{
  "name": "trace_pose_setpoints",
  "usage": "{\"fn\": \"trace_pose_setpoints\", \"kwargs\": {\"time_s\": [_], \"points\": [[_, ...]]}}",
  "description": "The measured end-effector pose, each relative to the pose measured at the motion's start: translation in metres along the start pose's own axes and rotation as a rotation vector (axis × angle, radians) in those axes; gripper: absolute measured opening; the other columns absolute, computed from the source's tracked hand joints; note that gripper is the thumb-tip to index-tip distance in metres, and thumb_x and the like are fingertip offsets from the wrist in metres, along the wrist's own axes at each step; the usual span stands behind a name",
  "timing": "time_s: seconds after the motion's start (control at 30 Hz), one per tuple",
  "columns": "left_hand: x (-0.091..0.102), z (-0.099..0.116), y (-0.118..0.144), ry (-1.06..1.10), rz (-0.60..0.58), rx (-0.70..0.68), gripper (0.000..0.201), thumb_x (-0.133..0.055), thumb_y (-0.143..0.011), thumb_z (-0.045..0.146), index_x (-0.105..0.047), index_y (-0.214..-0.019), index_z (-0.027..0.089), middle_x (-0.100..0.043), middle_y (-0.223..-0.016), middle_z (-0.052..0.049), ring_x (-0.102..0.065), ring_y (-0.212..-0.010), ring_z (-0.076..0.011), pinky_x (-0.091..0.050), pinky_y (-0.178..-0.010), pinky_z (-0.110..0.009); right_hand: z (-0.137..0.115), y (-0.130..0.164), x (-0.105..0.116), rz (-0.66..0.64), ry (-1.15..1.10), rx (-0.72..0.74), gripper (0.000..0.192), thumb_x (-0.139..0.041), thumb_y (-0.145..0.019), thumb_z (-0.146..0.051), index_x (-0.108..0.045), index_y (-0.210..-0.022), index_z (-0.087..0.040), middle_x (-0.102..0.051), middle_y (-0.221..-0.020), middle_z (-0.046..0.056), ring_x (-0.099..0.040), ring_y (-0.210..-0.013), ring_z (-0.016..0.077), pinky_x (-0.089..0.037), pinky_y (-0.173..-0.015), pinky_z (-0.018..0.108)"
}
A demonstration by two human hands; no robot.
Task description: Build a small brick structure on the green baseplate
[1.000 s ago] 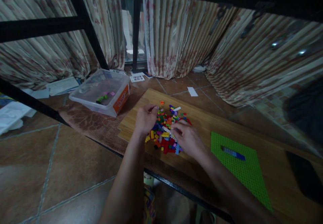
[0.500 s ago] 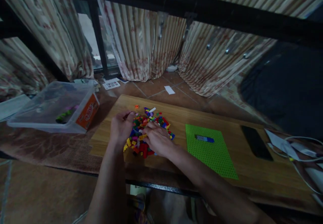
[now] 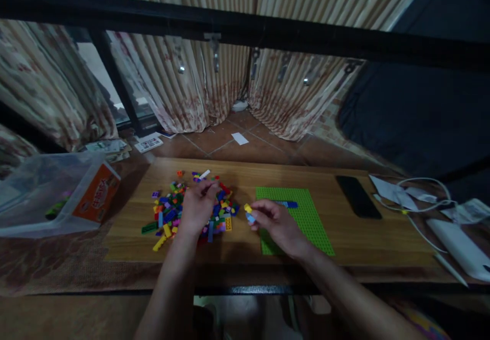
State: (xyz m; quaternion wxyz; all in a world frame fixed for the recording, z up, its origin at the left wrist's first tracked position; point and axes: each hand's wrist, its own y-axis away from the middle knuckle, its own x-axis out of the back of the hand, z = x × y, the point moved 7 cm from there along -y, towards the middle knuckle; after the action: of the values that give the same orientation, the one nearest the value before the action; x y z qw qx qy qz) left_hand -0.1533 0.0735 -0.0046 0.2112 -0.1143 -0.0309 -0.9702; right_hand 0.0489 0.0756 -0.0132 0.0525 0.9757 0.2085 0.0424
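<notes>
Between the thumb and fingers of my right hand (image 3: 273, 222) are small toy bricks, a yellow brick (image 3: 248, 208) and a light blue brick (image 3: 250, 218) touching each other. This hand is over the left edge of a green studded baseplate (image 3: 302, 227). A short row of blue bricks (image 3: 291, 204) lies on the baseplate, partly behind my fingers. My left hand (image 3: 197, 207) is above a pile of mixed coloured bricks (image 3: 168, 212), its fingers curled and pinched together. Whatever they hold, if anything, cannot be made out.
A clear plastic box (image 3: 42, 176) with an orange label stands left of the wooden board (image 3: 237, 248). On the right lie a black phone (image 3: 358, 197), white cables (image 3: 421, 181) and a white device (image 3: 459, 243). A white paper (image 3: 240, 138) lies behind the board.
My right hand has left the pile and moved right to the baseplate, with yellow and light blue bricks in its fingers. My left hand has moved further over the pile. The view has turned rightward.
</notes>
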Motion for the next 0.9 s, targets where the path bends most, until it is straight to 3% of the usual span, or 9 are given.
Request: {"fn": "trace_pose_setpoints", "kwargs": {"time_s": [0.07,0.2,0.3,0.43,0.6,0.67,0.77,0.9], "points": [[-0.035,0.005,0.015,0.105,-0.110,0.067,0.036,-0.059,-0.079,0.048,-0.066,-0.089,0.014,-0.068,-0.080,-0.004,-0.057,-0.058,-0.0107,-0.042,-0.050,-0.020,0.008,0.004,0.019,0.092,-0.217,-0.079,0.033,-0.072,-0.072,-0.047,-0.063,-0.086,-0.019,-0.066,-0.073,0.000,-0.063,-0.066,0.0140,-0.054,-0.066,0.030],[-0.110,0.018,0.054,0.246,-0.436,0.111,0.040,-0.059,-0.079,0.054,-0.062,-0.094,0.017,-0.068,-0.087,-0.005,-0.063,-0.072,-0.0143,-0.047,-0.055,-0.021,0.009,0.015,0.049,0.211,-0.415,-0.062,0.037,-0.080,-0.063,-0.046,-0.063,-0.083,-0.019,-0.065,-0.077,0.000,-0.063,-0.071,0.0139,-0.055,-0.071,0.030],[-0.139,0.025,0.070,0.194,-0.492,0.031,0.033,-0.066,-0.076,0.045,-0.061,-0.095,0.019,-0.067,-0.085,-0.002,-0.063,-0.071,-0.0139,-0.049,-0.060,-0.023,0.012,0.025,0.069,0.257,-0.426,-0.026,0.038,-0.080,-0.062,-0.046,-0.063,-0.083,-0.021,-0.064,-0.079,-0.001,-0.063,-0.076,0.0146,-0.056,-0.072,0.031],[-0.151,0.037,0.074,-0.027,-0.439,-0.156,0.019,-0.063,-0.081,0.036,-0.063,-0.092,0.021,-0.066,-0.086,-0.001,-0.062,-0.072,-0.0134,-0.050,-0.067,-0.025,0.019,0.031,0.087,0.235,-0.389,-0.032,0.036,-0.075,-0.068,-0.051,-0.063,-0.085,-0.021,-0.065,-0.084,0.000,-0.062,-0.077,0.0145,-0.056,-0.068,0.029],[-0.160,0.053,0.083,-0.408,-0.396,-0.385,0.006,-0.058,-0.082,0.022,-0.061,-0.088,0.021,-0.064,-0.091,-0.004,-0.061,-0.080,-0.0162,-0.047,-0.072,-0.028,0.012,0.025,0.102,0.169,-0.131,0.037,0.032,-0.067,-0.077,-0.051,-0.065,-0.082,-0.020,-0.067,-0.077,0.001,-0.062,-0.071,0.0146,-0.053,-0.064,0.026],[-0.164,0.054,0.085,-0.434,-0.396,-0.410,0.007,-0.056,-0.082,0.019,-0.060,-0.088,0.021,-0.063,-0.091,-0.004,-0.061,-0.082,-0.0166,-0.047,-0.072,-0.028,0.010,0.023,0.105,0.160,-0.090,0.069,0.031,-0.067,-0.077,-0.050,-0.067,-0.078,-0.019,-0.067,-0.074,0.001,-0.062,-0.070,0.0143,-0.052,-0.066,0.026],[-0.166,0.051,0.084,-0.344,-0.389,-0.403,0.008,-0.058,-0.083,0.022,-0.061,-0.090,0.021,-0.064,-0.089,-0.004,-0.061,-0.081,-0.0160,-0.048,-0.074,-0.027,0.016,0.021,0.110,0.171,-0.223,0.001,0.035,-0.069,-0.073,-0.053,-0.068,-0.079,-0.018,-0.068,-0.074,0.001,-0.063,-0.066,0.0137,-0.054,-0.066,0.027],[-0.156,0.044,0.073,-0.284,-0.388,-0.369,0.015,-0.058,-0.084,0.031,-0.061,-0.094,0.020,-0.065,-0.087,-0.003,-0.062,-0.075,-0.0139,-0.048,-0.071,-0.025,0.020,0.022,0.116,0.181,-0.378,-0.083,0.041,-0.073,-0.068,-0.053,-0.067,-0.089,-0.018,-0.069,-0.075,0.002,-0.066,-0.063,0.0137,-0.057,-0.066,0.030]]}}
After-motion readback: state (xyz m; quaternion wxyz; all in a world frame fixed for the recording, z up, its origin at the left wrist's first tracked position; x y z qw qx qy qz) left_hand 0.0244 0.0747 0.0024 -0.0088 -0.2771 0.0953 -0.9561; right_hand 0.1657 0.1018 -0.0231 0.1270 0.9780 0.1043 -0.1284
